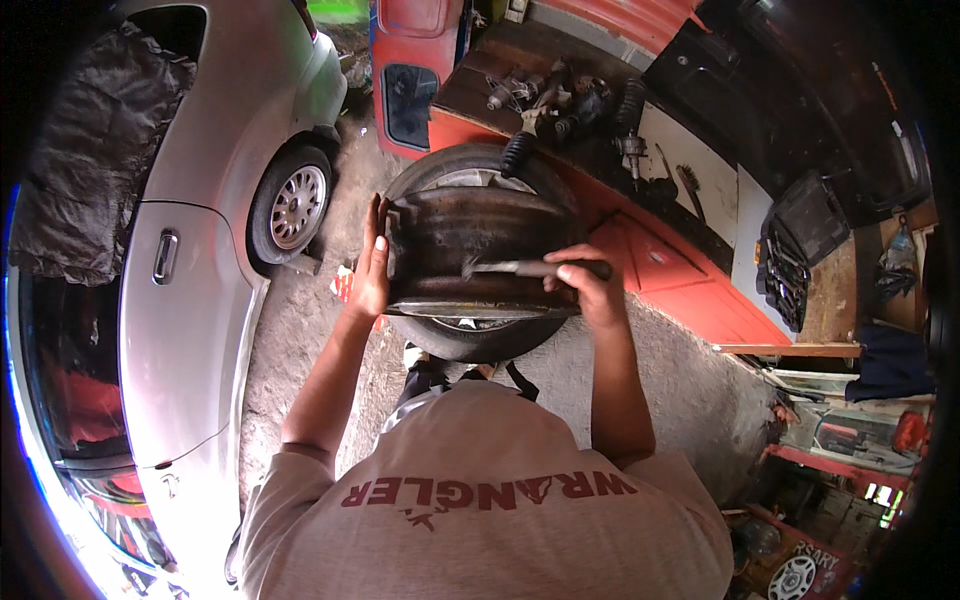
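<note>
A bare wheel rim [480, 225] with a dark, grimy barrel stands on its side in front of me, on top of a tyre [455, 345] with a light wheel in it. My left hand [374, 265] holds the rim's left face, fingers stretched along it and thumb at the edge. In my right hand [590, 282] is a slim tool with a dark handle [540, 268]. Its pale, narrow tip, a scraper or brush I cannot tell which, touches or hovers just over the barrel.
On the left stands a silver car [190, 300]. Beyond the rim, a red-sided workbench [480, 80] carries greasy metal parts [560, 100], a wire brush [690, 188] and an open tool case [785, 270]. Cluttered shelves [840, 440] stand at right.
</note>
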Available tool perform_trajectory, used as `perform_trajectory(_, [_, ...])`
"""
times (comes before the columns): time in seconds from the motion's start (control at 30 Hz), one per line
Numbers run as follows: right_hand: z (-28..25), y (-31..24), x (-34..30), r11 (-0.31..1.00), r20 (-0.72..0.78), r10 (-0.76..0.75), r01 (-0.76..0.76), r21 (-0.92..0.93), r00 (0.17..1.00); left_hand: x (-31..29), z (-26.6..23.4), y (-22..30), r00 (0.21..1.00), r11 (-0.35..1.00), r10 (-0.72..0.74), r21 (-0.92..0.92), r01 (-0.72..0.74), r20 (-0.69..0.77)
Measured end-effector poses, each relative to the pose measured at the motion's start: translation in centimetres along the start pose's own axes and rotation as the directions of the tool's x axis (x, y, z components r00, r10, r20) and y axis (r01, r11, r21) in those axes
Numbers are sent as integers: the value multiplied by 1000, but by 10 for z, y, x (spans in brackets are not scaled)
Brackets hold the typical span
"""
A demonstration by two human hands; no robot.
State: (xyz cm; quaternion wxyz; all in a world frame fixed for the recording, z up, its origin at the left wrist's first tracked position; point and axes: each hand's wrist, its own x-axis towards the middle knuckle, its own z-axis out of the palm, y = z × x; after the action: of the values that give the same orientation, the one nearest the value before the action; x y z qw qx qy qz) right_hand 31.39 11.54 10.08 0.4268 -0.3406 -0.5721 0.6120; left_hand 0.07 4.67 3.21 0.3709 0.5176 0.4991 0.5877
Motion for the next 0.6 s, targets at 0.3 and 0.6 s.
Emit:
perform_trajectory(0.3, [-29, 33, 26, 973, -271, -111, 160, 166, 956, 4, 1, -3, 1000, 1000, 14, 5, -14, -22])
perform_trajectory(0.6, [-21, 23, 29, 993, -22, 66, -68, -92, 998, 2, -3, -5, 1000, 1000, 9, 25, -9, -18])
